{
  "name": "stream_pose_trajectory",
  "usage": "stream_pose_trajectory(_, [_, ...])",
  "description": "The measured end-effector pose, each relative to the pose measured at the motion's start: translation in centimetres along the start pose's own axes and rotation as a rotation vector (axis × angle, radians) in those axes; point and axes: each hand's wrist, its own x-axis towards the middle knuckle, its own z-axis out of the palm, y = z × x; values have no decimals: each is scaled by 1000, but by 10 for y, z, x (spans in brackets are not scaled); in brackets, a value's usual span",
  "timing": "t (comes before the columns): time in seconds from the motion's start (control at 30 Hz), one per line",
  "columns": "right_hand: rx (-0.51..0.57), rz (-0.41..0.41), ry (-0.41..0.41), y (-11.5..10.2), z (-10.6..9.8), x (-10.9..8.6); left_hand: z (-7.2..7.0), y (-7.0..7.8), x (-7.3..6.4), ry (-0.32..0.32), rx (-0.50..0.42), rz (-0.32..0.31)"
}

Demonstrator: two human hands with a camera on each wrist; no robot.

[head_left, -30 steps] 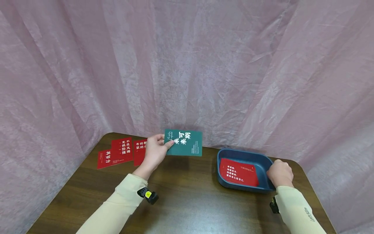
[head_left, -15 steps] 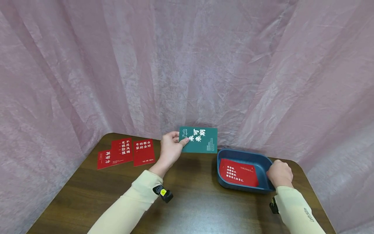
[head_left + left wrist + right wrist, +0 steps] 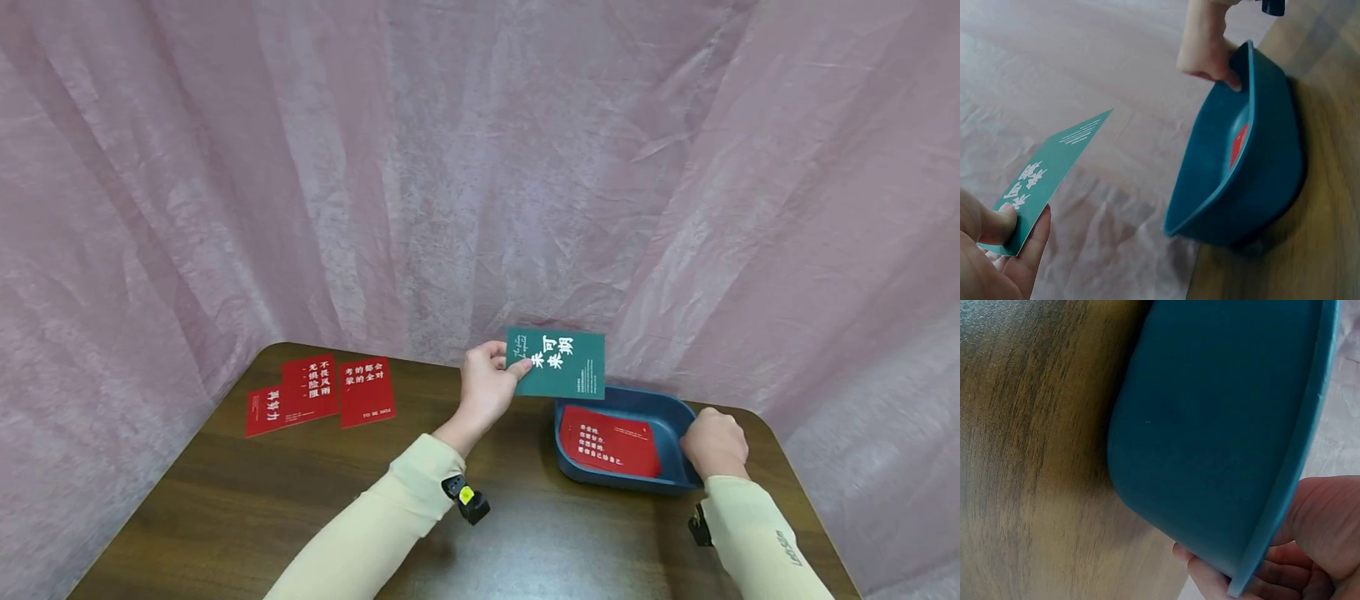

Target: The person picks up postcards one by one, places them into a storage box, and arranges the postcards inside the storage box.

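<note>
My left hand (image 3: 487, 387) pinches a green card (image 3: 566, 379) with white characters by its left end, thumb on top and fingers beneath. The card is held up at the back left of a blue plastic tray (image 3: 566, 475), overlapping its far rim in the head view. With my right hand (image 3: 716, 443) I grip the tray's right rim, thumb inside the wall and fingers outside, as the left wrist view shows. Red cards (image 3: 611, 442) with white writing lie in the tray, one over another. The right wrist view shows the tray's outer wall (image 3: 1210, 425) and my fingers curled under the rim.
Several red cards lie at the table's back left: one card (image 3: 366, 392) apart, another (image 3: 311, 387) overlapping a card (image 3: 264, 411) with large characters. The brown wooden table (image 3: 247, 517) runs back to a pink curtain (image 3: 465, 167). Each wrist wears a black camera band (image 3: 467, 498).
My left hand has carried the green card rightward, from near the red cards to the tray's back left corner. My right hand keeps its grip on the tray, which stays in place.
</note>
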Motion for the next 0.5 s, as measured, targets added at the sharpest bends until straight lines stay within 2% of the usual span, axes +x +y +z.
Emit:
stream_pose_trajectory(0.23, [5,-2,13,0,1,-1,33,-3,-5,-36,-9,-4])
stream_pose_trajectory(0.5, [3,13,13,-2,0,-4,64,-9,-12,-47,45,-14])
